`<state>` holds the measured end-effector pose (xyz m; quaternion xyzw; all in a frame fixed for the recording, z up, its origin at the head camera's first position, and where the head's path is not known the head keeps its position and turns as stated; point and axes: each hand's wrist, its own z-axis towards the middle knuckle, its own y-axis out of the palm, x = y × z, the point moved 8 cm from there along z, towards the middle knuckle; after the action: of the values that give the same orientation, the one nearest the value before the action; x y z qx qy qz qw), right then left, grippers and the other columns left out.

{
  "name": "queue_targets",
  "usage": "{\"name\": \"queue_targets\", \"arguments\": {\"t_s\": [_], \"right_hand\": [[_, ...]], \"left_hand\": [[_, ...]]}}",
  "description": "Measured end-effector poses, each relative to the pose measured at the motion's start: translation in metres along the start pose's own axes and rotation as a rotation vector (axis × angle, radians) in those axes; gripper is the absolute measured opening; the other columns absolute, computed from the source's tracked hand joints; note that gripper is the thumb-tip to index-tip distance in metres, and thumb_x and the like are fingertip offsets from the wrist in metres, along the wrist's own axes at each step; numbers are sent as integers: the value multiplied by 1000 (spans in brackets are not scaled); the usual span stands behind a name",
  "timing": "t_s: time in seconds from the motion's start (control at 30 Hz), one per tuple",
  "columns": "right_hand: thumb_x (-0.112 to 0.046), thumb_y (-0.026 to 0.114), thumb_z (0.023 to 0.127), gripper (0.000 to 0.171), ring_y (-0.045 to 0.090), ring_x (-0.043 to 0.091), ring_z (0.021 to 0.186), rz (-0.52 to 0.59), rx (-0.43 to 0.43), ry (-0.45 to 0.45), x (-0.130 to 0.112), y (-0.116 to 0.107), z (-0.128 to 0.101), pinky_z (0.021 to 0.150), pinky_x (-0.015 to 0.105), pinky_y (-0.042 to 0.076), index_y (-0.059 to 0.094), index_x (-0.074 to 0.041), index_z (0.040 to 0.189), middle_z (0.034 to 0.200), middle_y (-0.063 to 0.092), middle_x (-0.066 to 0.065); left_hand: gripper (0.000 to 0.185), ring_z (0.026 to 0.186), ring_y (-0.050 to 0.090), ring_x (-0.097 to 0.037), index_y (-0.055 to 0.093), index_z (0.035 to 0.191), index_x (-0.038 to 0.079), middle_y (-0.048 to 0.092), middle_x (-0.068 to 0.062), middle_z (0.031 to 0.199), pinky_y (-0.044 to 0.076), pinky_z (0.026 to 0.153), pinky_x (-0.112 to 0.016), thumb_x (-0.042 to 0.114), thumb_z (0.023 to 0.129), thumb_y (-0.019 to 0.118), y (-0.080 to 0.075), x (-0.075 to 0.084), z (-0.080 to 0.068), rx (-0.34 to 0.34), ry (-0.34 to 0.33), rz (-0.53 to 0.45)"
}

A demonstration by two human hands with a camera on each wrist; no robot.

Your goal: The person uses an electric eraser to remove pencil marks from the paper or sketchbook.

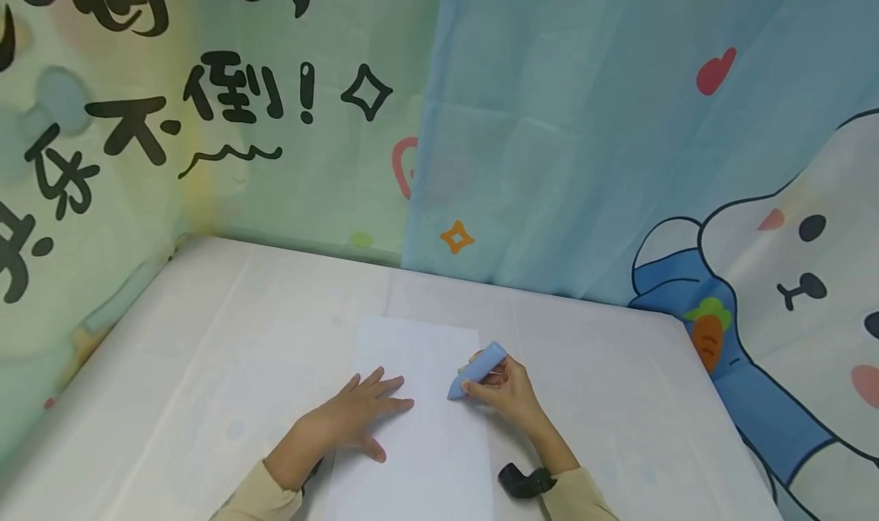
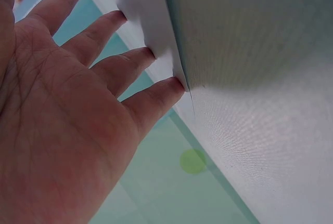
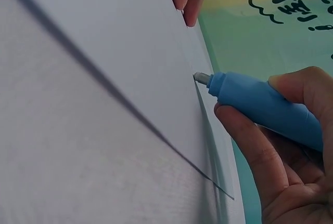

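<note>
A white sheet of paper [image 1: 426,460] lies on the white-covered table. My left hand [image 1: 353,416] rests on its left part with fingers spread, and in the left wrist view the fingertips [image 2: 174,84] press down on the sheet. My right hand [image 1: 515,393] grips a thick light blue pen-shaped tool [image 1: 484,365] over the paper's right side. From the right wrist view, the tool [image 3: 265,99] has a stepped collar and a short grey tip [image 3: 201,77], which meets the paper's surface. Thumb and fingers curl round its barrel; its rear end runs out of that view.
The white table cover [image 1: 618,414] extends on both sides of the paper. A black wrist mount [image 1: 525,481] sits by the right sleeve. Behind the table hang printed cloths, one green [image 1: 309,193] with black lettering and one blue [image 1: 549,162] with a white cartoon animal.
</note>
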<state>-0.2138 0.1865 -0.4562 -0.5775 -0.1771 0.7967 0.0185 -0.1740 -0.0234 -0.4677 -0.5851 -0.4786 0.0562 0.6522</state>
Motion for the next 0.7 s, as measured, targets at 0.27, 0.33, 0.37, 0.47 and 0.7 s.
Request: {"name": "queue_targets", "arguments": {"t_s": [0.27,0.33,0.37,0.47,0.7], "right_hand": [[16,71,76,36,68,3,85,0,9,16,1,-1,0,72,19,56,52,20,107,97,63,38],[15,71,76,36,69,4,84,-4,10,23,1,-1,-1,71,19,56,52,19,106,96,64,37],[15,71,76,36,69,5,84,-9,10,25,1,-1,-2,71,19,56,53,19,106,95,64,36],[15,71,75,36,69,5,83,-16,7,29,0,0,-5,70,19,56,53,19,106,95,64,34],[13,71,77,38,68,3,83,-3,-6,72,-2,1,-11,70,19,56,51,19,109,98,65,35]], "left_hand": [[78,145,21,-43,54,139,11,37,-16,154,19,114,-63,24,69,84,2,1,0,0,9,10],[78,145,21,-43,54,139,12,37,-16,154,19,113,-64,24,69,84,1,1,0,1,9,10],[78,145,21,-43,54,139,11,37,-16,154,19,113,-64,24,68,84,1,1,0,2,9,10],[78,145,22,-43,54,139,11,37,-16,154,20,113,-64,24,68,84,0,2,-1,5,9,12],[78,145,21,-43,54,140,12,37,-16,154,19,114,-63,25,69,84,0,1,0,2,5,17]]}}
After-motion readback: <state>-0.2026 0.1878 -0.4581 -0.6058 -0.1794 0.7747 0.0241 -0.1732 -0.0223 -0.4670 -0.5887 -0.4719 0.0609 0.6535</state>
